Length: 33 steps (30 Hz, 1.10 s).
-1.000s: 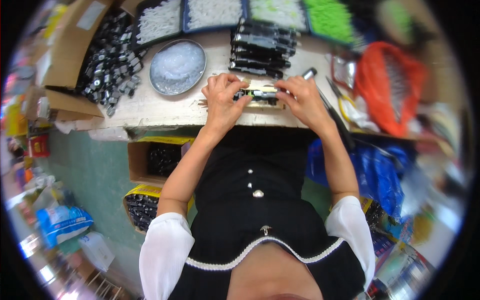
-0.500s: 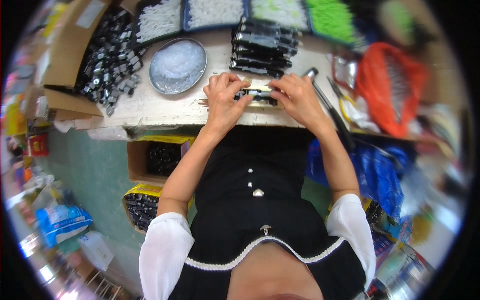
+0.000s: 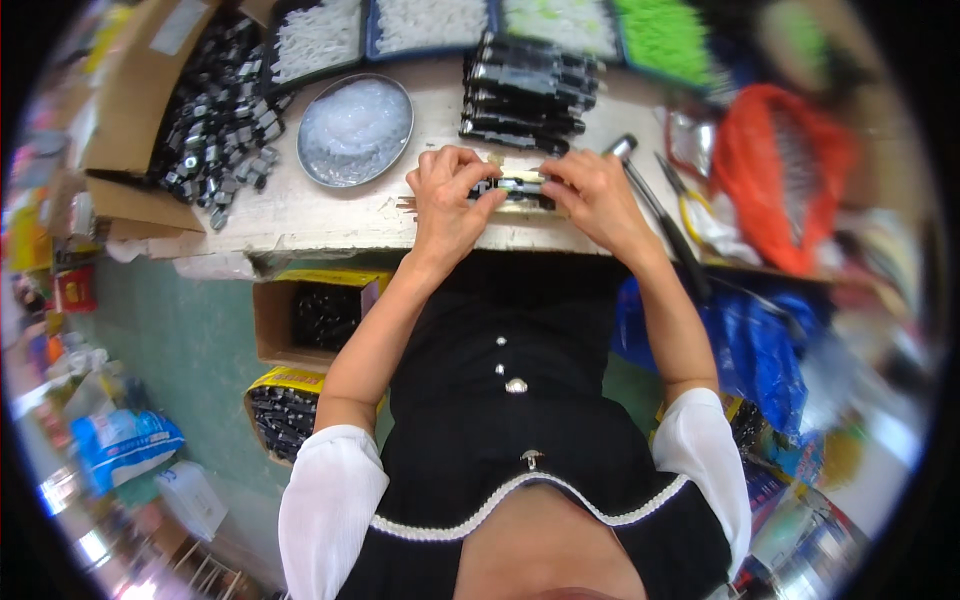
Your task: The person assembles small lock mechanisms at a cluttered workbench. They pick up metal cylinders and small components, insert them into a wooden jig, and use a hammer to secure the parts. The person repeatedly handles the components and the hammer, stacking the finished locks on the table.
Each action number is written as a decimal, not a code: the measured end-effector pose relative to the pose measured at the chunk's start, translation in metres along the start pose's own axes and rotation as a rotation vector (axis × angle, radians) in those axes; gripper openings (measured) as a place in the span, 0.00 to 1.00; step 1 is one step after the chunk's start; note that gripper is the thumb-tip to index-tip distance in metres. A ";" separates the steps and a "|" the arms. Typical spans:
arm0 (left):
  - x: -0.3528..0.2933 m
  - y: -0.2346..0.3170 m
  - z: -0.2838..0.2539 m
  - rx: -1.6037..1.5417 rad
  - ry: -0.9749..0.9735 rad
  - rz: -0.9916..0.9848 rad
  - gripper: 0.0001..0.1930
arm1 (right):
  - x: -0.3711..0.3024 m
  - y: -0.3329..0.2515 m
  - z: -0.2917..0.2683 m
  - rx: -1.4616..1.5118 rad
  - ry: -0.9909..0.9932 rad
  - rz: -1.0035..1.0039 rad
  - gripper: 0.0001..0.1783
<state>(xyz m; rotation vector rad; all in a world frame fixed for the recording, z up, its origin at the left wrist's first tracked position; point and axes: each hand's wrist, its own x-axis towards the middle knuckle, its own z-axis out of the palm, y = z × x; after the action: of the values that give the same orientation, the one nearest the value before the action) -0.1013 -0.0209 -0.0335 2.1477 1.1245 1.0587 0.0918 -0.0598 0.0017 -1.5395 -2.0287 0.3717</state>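
Observation:
At the table's front edge, a slim black-and-silver part lies level between my two hands. My left hand grips its left end between thumb and bent fingers. Thumb and fingertips of my right hand pinch the right end. A pale strip or block shows around the part; its exact shape is partly hidden by my fingers. Just beyond my hands is a stack of similar long black parts. A round metal dish holding a clear, jelly-like mass stands to the left.
Small black-and-silver pieces spill from a cardboard box. Trays along the back hold white pieces and green pieces. Right of my hand lie a hammer, yellow-handled pliers and an orange-red bag.

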 end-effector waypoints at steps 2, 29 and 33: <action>0.000 0.000 0.000 0.021 0.000 0.036 0.08 | -0.001 0.000 0.000 -0.019 -0.008 -0.004 0.08; -0.001 0.001 -0.001 0.106 0.004 0.154 0.06 | 0.006 0.010 -0.027 0.059 0.179 -0.187 0.11; 0.000 0.005 -0.001 0.087 0.007 0.139 0.06 | 0.061 0.042 -0.068 -0.171 0.412 -0.238 0.09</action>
<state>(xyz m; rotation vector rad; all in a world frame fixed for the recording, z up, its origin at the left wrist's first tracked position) -0.1003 -0.0234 -0.0295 2.3212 1.0550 1.0971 0.1537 0.0031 0.0501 -1.3163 -1.9157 -0.2028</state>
